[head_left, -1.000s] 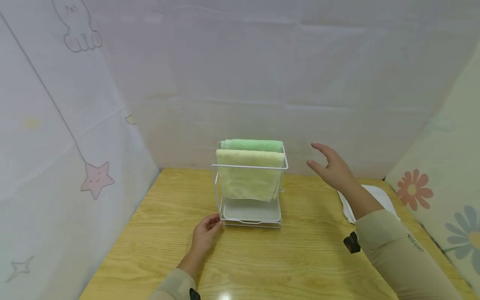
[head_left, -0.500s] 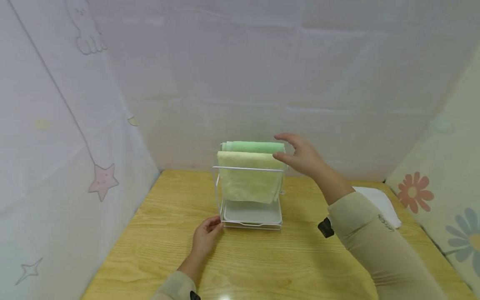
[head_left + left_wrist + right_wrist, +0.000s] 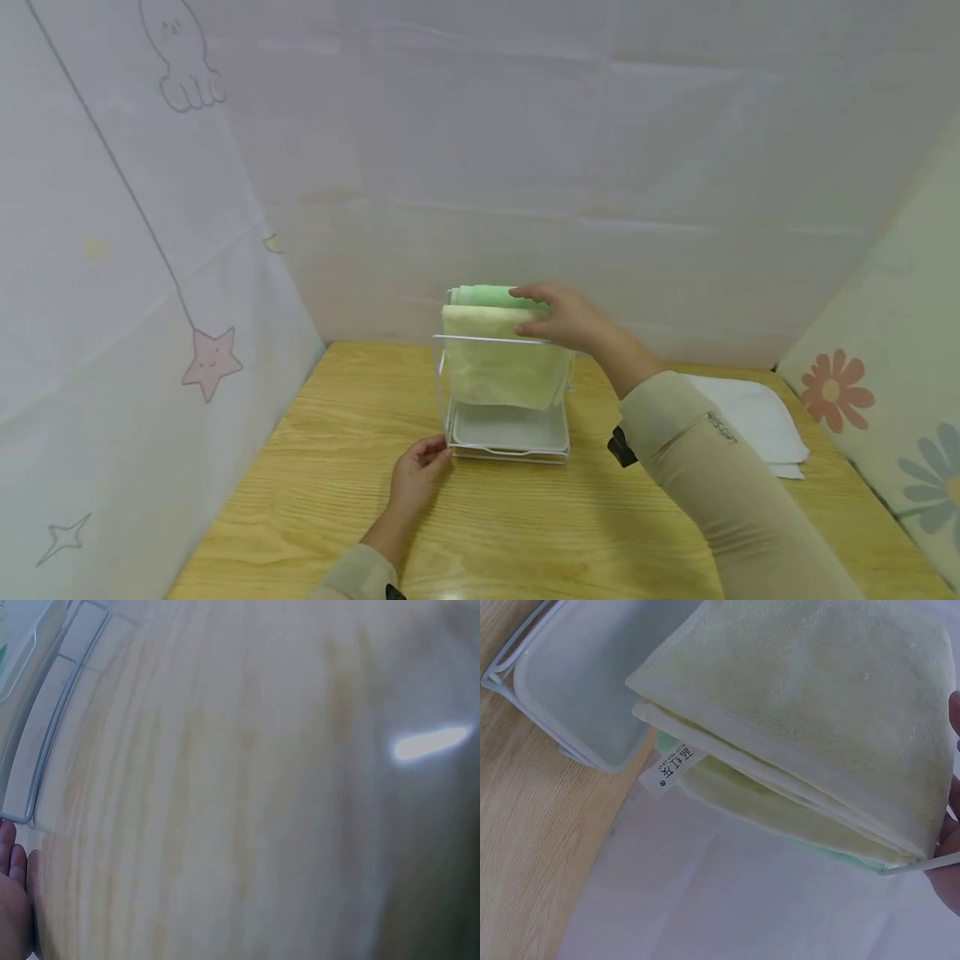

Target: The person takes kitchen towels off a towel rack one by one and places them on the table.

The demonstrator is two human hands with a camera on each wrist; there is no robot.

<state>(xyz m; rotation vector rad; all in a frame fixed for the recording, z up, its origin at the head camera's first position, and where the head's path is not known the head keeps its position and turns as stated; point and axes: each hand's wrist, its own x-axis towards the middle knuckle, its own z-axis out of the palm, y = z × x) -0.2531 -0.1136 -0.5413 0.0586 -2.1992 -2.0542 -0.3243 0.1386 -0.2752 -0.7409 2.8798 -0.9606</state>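
A white wire rack (image 3: 442,392) stands on the table with a pale tray (image 3: 510,427) in its base. A folded yellow towel (image 3: 502,375) hangs over it, and a green towel (image 3: 487,295) hangs behind. My left hand (image 3: 415,477) holds the rack's front left bottom corner; in the left wrist view only some fingers (image 3: 16,862) show beside the frame. My right hand (image 3: 566,317) is over the right end of the yellow towel's top, thumb in front and fingers behind, spread apart. The right wrist view shows the yellow towel (image 3: 802,697) large, with the hand partly cut off.
A white folded cloth (image 3: 753,417) lies at the right of the wooden table (image 3: 337,417), partly behind my right sleeve. Printed fabric walls (image 3: 480,150) close off the back and both sides. A printed tag (image 3: 673,766) sticks out below the towels.
My right hand has moved left from beside the rack to over the yellow towel's top. My left hand stays at the rack's corner. More of the white cloth is uncovered.
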